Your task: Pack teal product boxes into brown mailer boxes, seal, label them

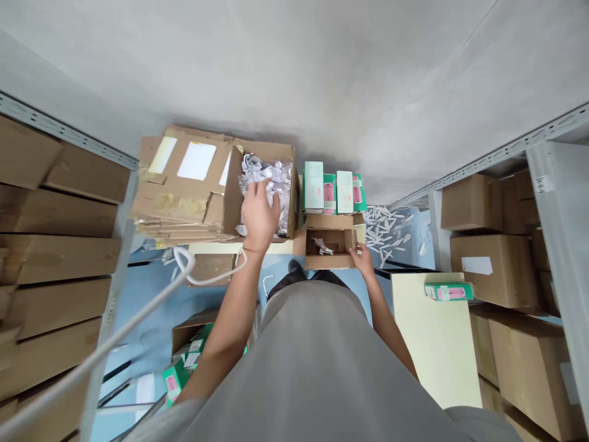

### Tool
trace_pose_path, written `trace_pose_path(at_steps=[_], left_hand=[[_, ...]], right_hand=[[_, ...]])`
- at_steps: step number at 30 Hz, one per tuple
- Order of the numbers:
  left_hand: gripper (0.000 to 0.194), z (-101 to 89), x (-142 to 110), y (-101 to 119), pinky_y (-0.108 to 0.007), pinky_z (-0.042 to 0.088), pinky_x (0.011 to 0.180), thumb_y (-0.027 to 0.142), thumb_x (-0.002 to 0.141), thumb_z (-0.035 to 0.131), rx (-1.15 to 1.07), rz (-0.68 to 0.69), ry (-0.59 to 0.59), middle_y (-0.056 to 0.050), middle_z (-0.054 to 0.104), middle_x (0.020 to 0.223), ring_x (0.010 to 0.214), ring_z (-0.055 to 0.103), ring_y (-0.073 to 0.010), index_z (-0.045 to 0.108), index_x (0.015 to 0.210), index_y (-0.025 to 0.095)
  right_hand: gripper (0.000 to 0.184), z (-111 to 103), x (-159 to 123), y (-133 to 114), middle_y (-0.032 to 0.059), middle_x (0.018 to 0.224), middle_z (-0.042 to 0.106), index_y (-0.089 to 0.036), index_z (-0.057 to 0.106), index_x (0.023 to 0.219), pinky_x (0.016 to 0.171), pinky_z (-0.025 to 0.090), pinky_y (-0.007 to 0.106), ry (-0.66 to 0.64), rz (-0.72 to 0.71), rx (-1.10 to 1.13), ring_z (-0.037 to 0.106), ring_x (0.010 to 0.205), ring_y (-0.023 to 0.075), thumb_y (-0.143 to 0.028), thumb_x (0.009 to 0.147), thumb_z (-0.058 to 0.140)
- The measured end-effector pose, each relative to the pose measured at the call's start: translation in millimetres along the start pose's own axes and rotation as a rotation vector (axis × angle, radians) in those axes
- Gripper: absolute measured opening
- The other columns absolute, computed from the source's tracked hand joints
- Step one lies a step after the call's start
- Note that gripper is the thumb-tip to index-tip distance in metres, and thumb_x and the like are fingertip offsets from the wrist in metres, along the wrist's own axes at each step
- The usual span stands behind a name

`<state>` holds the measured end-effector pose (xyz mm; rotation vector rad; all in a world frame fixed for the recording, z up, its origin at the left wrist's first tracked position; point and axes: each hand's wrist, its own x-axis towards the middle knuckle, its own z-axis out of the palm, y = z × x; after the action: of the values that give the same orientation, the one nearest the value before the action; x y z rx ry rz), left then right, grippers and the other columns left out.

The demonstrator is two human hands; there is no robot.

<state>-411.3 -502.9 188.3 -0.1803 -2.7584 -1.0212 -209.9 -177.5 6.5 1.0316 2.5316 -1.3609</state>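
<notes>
My left hand (260,212) is over an open cardboard box filled with crumpled paper (278,175) and clear plastic. Its thumb and fingers are apart and reach toward the paper; the fingertips are partly hidden. With my right hand (363,261) I grip the right side of a small open carton (329,261). Inside that carton lies a scrap of crumpled paper (322,247). Just behind it stand several green and pink product boxes (314,187), some with pale green sides facing me.
Flattened cardboard (184,199) is stacked at the left. Brown boxes fill shelves (501,270) on both sides. One green box (448,291) lies on a cream tabletop (432,350). White paper strips (381,230) pile up at right. A white cable (124,325) crosses the left foreground.
</notes>
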Motion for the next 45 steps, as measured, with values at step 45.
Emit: trace_pose_path(at_steps=[45], left_hand=[[0.065,73.4,-162,-13,-0.058,0.053,0.119,0.028,0.097,0.07,0.067,-0.216,-0.607,-0.03,0.053,0.161,0.144,0.062,-0.0437,0.048,0.156,0.012]], right_hand=[[0.041,-11,-42,-8,0.0141,0.13,0.082,-0.02,0.072,0.139,0.107,0.061,0.045,-0.081,0.017,-0.057,0.079,0.12,0.0312,-0.032,0.101,0.061]])
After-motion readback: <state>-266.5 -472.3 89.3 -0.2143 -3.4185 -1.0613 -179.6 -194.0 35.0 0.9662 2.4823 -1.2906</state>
